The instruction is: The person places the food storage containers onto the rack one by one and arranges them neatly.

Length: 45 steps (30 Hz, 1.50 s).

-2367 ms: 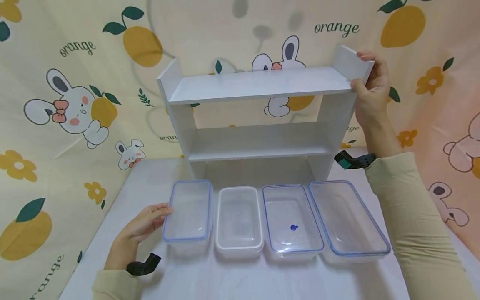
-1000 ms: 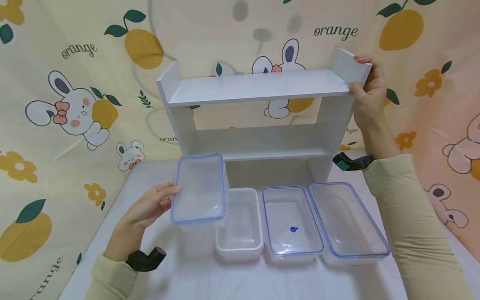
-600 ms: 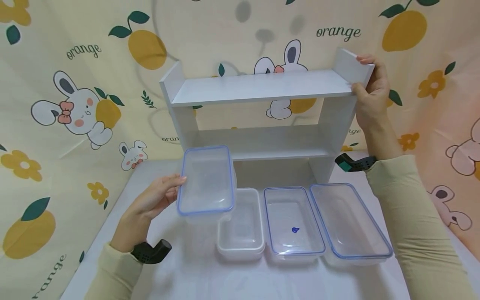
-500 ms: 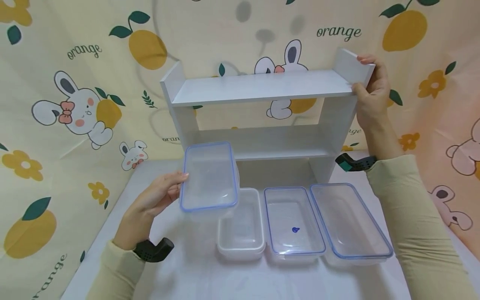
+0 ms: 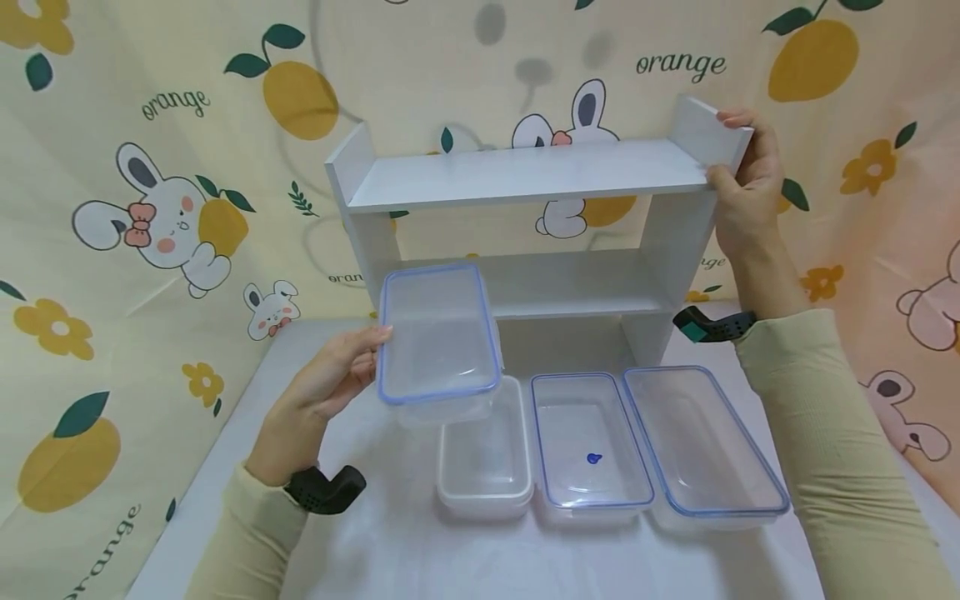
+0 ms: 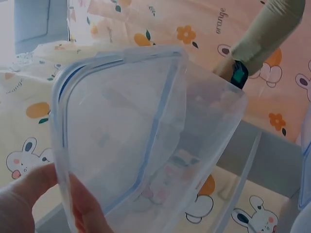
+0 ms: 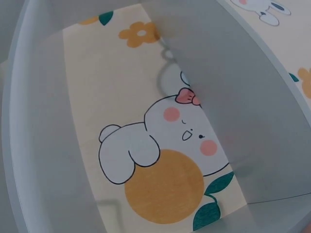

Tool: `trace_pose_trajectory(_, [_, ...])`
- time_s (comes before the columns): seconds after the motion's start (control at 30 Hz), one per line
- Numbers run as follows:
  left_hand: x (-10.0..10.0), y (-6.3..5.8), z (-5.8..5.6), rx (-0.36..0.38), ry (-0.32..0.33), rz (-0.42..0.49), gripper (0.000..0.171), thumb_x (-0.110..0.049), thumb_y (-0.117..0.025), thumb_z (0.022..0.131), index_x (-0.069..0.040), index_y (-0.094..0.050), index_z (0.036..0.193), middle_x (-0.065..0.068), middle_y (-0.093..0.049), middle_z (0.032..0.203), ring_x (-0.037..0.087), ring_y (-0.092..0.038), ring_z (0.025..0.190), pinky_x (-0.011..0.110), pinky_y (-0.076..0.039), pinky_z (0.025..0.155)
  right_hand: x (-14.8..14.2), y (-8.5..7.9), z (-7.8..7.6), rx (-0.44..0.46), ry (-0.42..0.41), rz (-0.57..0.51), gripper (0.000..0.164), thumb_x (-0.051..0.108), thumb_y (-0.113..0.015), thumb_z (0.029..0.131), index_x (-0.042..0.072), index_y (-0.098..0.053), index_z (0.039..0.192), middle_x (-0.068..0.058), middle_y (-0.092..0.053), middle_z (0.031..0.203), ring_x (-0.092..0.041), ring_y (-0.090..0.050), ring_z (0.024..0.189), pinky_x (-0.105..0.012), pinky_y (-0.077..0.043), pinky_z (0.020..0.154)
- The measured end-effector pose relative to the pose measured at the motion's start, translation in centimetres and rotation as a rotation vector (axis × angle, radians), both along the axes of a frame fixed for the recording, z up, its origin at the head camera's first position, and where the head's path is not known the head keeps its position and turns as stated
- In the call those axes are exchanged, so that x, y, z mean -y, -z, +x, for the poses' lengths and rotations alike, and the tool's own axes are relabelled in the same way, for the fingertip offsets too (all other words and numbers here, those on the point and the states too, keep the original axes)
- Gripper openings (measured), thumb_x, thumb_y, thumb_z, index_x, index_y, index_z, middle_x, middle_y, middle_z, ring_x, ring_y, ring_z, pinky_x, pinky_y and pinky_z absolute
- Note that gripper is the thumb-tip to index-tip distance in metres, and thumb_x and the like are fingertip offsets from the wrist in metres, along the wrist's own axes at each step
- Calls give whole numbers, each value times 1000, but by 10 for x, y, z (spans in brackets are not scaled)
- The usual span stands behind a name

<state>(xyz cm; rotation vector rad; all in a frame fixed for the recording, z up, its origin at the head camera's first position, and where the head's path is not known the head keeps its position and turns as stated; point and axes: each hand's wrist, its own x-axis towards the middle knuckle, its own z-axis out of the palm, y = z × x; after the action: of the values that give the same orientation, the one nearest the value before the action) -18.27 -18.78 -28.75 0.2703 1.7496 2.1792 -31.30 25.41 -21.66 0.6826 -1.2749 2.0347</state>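
Observation:
My left hand (image 5: 322, 387) pinches the left rim of a clear plastic food container (image 5: 438, 333) with a blue-edged lid. The container hangs above the table, in front of the lower left part of a white shelf unit (image 5: 525, 175). In the left wrist view, thumb and fingers (image 6: 87, 204) clasp the edge of the container (image 6: 112, 126), which looks empty through its walls. At the upper right, my right hand (image 5: 752, 183) grips the raised side panel of the shelf unit. The right wrist view shows the unit's boards (image 7: 233, 92) but not the hand.
Three more containers stand in a row on the white table (image 5: 420, 542): one with a whitish lid (image 5: 483, 450), one with a blue rim and blue mark (image 5: 588, 425), and a larger blue-rimmed one (image 5: 701, 442). A patterned cloth (image 5: 465, 67) hangs behind.
My left hand has lifted the leftmost container off the table and carried it up and right toward the shelf unit. The right hand has kept its grip on the side panel.

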Motion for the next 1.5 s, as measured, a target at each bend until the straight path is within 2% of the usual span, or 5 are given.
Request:
trace_pose_trajectory(0.3, [-16, -12, -2, -23, -22, 59, 13, -20, -54, 96, -11, -62, 94, -9, -65, 80, 3, -60, 75, 14, -50, 71, -1, 0, 2, 1, 12, 8, 50, -28, -36, 81, 7, -55, 112, -6, -50, 130, -25, -39, 127, -35, -29, 121])
trace_pose_trajectory(0.5, [-24, -25, 0, -34, -33, 96, 13, -23, -58, 93, -11, -64, 97, -7, -69, 86, 3, -63, 79, 14, -54, 72, -2, 1, 1, -1, 18, 13, 50, -28, -37, 81, 7, -55, 112, -6, -50, 130, -25, -39, 128, -37, -28, 121])
trace_pose_trajectory(0.8, [-34, -46, 2, -60, -31, 128, 35, -27, -60, 93, -1, -50, 113, -4, -69, 93, 4, -65, 87, 14, -56, 78, 0, 1, 1, -9, 5, 4, 49, -28, -37, 81, 7, -56, 111, -7, -51, 129, -25, -40, 125, -37, -29, 121])
trace_pose_trajectory(1.1, [-43, -59, 0, -107, -22, 138, 43, -32, -66, 89, 0, -50, 114, -4, -67, 95, 5, -64, 89, 15, -56, 80, 0, 2, 3, 7, 44, 22, 50, -27, -38, 81, 8, -56, 111, -6, -51, 131, -24, -40, 127, -37, -28, 121])
trace_pose_trajectory(1.5, [-51, -74, -4, -108, -10, 160, 50, -30, -68, 89, 2, -46, 120, -2, -67, 97, 5, -65, 88, 15, -57, 79, 1, 1, 2, -3, 16, 6, 49, -28, -38, 81, 8, -57, 110, -6, -51, 129, -24, -40, 126, -37, -30, 120])
